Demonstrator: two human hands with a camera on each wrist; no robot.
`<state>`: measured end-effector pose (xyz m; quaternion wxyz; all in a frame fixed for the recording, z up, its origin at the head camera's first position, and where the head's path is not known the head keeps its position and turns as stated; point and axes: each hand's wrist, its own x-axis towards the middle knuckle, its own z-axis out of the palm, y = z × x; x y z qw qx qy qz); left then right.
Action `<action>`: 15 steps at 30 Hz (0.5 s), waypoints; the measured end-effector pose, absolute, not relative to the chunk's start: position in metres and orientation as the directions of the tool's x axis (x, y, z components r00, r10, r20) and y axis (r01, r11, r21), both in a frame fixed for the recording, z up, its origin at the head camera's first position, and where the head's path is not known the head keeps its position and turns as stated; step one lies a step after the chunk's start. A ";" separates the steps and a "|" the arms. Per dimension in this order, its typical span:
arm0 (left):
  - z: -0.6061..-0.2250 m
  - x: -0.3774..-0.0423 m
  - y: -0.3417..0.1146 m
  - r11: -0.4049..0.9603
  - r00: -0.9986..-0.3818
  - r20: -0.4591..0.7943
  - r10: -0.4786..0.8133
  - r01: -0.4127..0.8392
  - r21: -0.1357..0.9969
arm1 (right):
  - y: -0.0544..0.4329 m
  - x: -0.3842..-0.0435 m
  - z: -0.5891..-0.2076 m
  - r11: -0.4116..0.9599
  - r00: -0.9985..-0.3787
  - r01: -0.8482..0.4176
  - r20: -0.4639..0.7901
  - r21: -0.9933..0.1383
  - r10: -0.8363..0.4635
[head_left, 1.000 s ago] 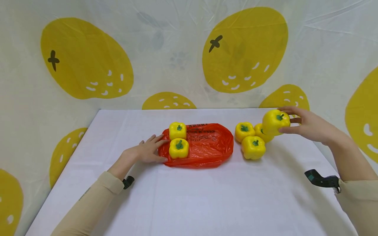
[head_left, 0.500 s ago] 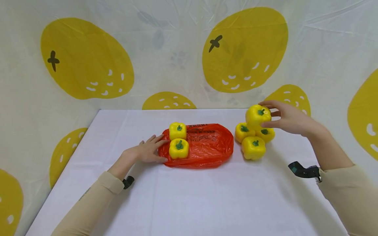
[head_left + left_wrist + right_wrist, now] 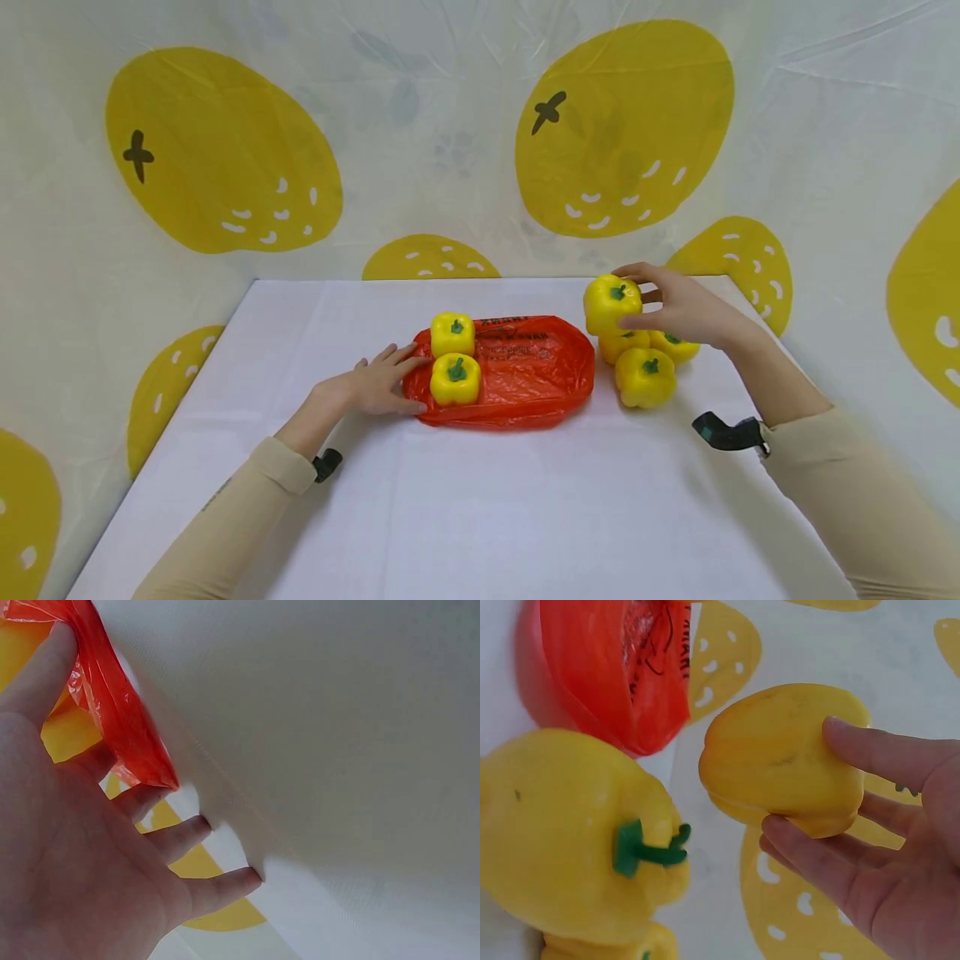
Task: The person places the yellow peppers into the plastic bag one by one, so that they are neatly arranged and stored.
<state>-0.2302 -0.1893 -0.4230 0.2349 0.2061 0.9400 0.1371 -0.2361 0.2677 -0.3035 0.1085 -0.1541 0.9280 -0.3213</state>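
In the head view a red plastic bag [image 3: 525, 375] lies flat on the table, with two yellow bell peppers on its left part, one pepper [image 3: 452, 335] behind the other [image 3: 455, 380]. My left hand [image 3: 375, 385] rests at the bag's left end, fingers spread; in the left wrist view its fingertips touch the bag's edge [image 3: 131, 727] and the tabletop. My right hand [image 3: 678, 304] grips a yellow bell pepper [image 3: 609, 307] between thumb and fingers, held up above the other peppers. The right wrist view shows this pepper [image 3: 780, 761] lifted, the bag [image 3: 611, 675] beyond.
Three yellow bell peppers sit close together right of the bag: a front one [image 3: 645, 379], one at the right [image 3: 678, 346], and one partly hidden [image 3: 622, 343] beneath the held pepper. A patterned curtain [image 3: 442, 150] hangs behind the white table [image 3: 480, 508].
My right hand has carried the gripped bell pepper leftward, from the right side of the pepper cluster to above its left rear pepper. My left hand has stayed at the bag's end.
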 end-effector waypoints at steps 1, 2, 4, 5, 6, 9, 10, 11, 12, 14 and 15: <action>-0.423 -0.230 -0.189 0.877 -0.804 -0.385 0.453 0.323 0.356 | 0.265 -0.237 -0.305 0.744 -0.928 -0.218 -0.101 -0.632 -0.357; -0.423 -0.230 -0.189 0.876 -0.804 -0.385 0.454 0.324 0.357 | 0.262 -0.238 -0.307 0.741 -0.928 -0.221 -0.097 -0.634 -0.360; -0.423 -0.230 -0.190 0.877 -0.804 -0.385 0.453 0.324 0.356 | 0.257 -0.239 -0.310 0.735 -0.926 -0.228 -0.091 -0.638 -0.366; -0.423 -0.230 -0.190 0.877 -0.804 -0.386 0.453 0.324 0.356 | 0.254 -0.240 -0.311 0.733 -0.925 -0.232 -0.087 -0.639 -0.369; -0.423 -0.230 -0.190 0.877 -0.804 -0.385 0.454 0.324 0.356 | 0.251 -0.241 -0.313 0.733 -0.925 -0.236 -0.085 -0.638 -0.371; -0.423 -0.231 -0.191 0.877 -0.804 -0.385 0.452 0.324 0.354 | 0.245 -0.242 -0.316 0.727 -0.919 -0.249 -0.080 -0.641 -0.386; -0.424 -0.231 -0.191 0.877 -0.804 -0.385 0.453 0.324 0.355 | 0.243 -0.242 -0.317 0.723 -0.917 -0.251 -0.081 -0.644 -0.391; -0.424 -0.231 -0.191 0.877 -0.804 -0.385 0.453 0.324 0.356 | 0.241 -0.242 -0.319 0.719 -0.915 -0.250 -0.085 -0.648 -0.395; -0.424 -0.232 -0.191 0.877 -0.804 -0.384 0.454 0.325 0.355 | 0.239 -0.242 -0.320 0.717 -0.914 -0.248 -0.088 -0.651 -0.396; -0.424 -0.232 -0.191 0.876 -0.803 -0.385 0.455 0.325 0.357 | 0.234 -0.243 -0.323 0.713 -0.911 -0.243 -0.096 -0.657 -0.400; -0.425 -0.233 -0.191 0.876 -0.803 -0.385 0.455 0.326 0.356 | 0.232 -0.243 -0.325 0.711 -0.911 -0.243 -0.097 -0.660 -0.401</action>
